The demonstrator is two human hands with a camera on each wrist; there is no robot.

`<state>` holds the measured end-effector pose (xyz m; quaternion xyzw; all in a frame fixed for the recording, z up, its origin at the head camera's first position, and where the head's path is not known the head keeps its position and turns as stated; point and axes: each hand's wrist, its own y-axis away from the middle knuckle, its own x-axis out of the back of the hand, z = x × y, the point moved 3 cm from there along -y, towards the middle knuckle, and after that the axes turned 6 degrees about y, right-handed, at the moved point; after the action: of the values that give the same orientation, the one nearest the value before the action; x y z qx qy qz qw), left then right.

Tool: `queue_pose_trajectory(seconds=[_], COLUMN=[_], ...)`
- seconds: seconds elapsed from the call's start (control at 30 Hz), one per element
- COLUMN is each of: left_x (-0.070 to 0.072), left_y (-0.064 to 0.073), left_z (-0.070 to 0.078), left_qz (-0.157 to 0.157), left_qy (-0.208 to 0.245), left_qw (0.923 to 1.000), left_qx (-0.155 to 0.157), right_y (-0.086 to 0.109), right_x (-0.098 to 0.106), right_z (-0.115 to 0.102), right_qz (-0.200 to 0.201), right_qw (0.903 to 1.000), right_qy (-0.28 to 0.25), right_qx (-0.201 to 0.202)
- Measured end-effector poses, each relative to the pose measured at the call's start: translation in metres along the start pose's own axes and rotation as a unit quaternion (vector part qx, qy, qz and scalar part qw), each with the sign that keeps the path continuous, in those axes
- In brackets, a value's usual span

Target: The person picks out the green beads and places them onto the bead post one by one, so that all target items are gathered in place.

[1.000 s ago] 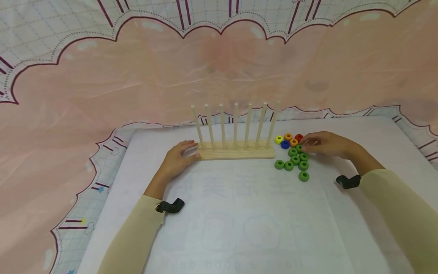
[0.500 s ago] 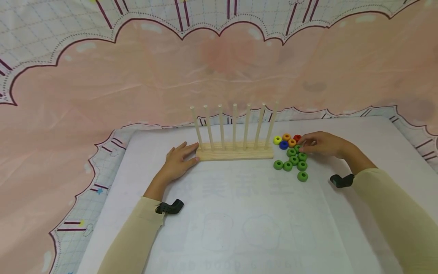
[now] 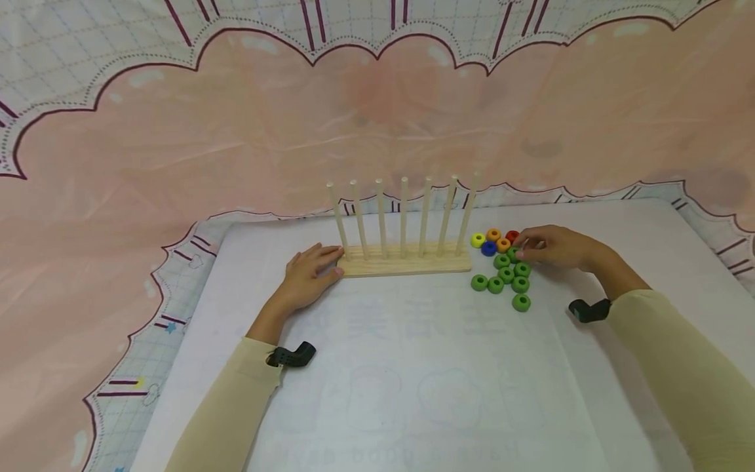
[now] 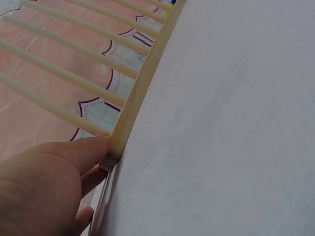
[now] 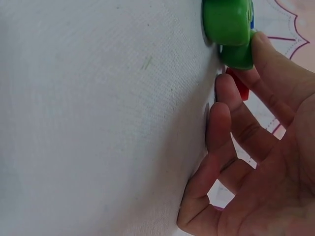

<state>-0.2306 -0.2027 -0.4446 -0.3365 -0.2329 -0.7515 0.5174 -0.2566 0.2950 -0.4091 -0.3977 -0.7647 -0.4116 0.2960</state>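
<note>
A wooden peg stand [image 3: 407,263] with a row of upright bare pegs stands at the middle back of the table. My left hand [image 3: 307,275] holds its left end, the thumb at the front corner and the forefinger at the back one. In the left wrist view the thumb [image 4: 93,150] lies against the base. To the right, my right hand [image 3: 557,248] pinches a green bead [image 5: 237,56] between thumb and forefinger, at the top of the green group. Its other fingers [image 5: 219,123] rest loosely by the white surface. A red bead [image 3: 512,236] shows just beyond the fingertips.
Several green beads [image 3: 505,275] lie in a loose cluster right of the stand. Behind them sit a yellow bead [image 3: 478,240], a blue bead [image 3: 488,248] and two orange beads [image 3: 493,235]. A patterned peach cloth [image 3: 377,124] rises behind the white tabletop [image 3: 413,367].
The right hand has closed in slightly leftward on the green bead. The left hand's fingers spread a little and drew together again at the stand's end. The whole head view has shifted slightly.
</note>
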Motion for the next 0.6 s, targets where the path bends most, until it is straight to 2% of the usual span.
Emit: queue_pose_trajectory(seconds=[0.4,0.6], left_x=[-0.0023,-0.0012], left_y=[0.0002,0.0003], left_z=[-0.0005,0.0019], left_qz=[-0.014,-0.012], left_qy=[-0.019,-0.015], left_qw=[0.9997,0.9998], left_qx=[0.008,0.011], right_y=[0.0021,0.0066], right_x=[0.0011,0.0025], right_z=[0.0026,0.0092], right_qz=[0.007,0.034], right_qw=[0.9996,0.9991], right_qy=[-0.019,-0.008], right_qx=[0.021,0.026])
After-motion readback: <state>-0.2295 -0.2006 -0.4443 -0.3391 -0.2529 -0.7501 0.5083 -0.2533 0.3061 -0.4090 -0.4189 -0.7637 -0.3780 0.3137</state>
